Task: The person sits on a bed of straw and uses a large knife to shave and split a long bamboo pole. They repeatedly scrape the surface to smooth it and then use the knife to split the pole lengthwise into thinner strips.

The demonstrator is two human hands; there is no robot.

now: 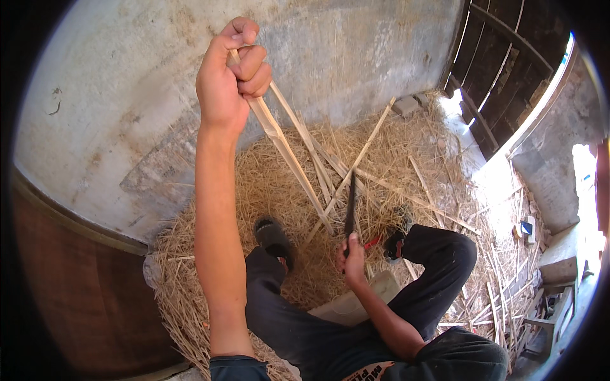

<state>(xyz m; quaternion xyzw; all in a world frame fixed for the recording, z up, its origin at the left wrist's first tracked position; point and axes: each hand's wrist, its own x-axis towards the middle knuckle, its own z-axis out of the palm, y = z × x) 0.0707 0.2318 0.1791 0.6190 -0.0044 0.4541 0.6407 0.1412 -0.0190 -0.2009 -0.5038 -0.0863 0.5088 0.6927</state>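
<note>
Raised high at the upper left, my left hand (236, 70) is closed round the top end of a pale split bamboo strip (279, 136). The strip slants down and right to the shavings between my feet. My right hand (352, 259), low in front of me, grips the handle of a long dark-bladed knife (351, 206), its blade pointing away. Beyond the blade, several loose bamboo strips (372, 140) cross one another on the pile. Whether the blade touches any of them, I cannot tell.
Straw-like shavings (267, 171) cover the floor around my dark shoes (273, 238). A pale block (356, 301) is between my legs. A stained wall (356, 57) rises ahead, with a dark wooden door (502, 63) at the far right. A brown panel (82, 273) stands left.
</note>
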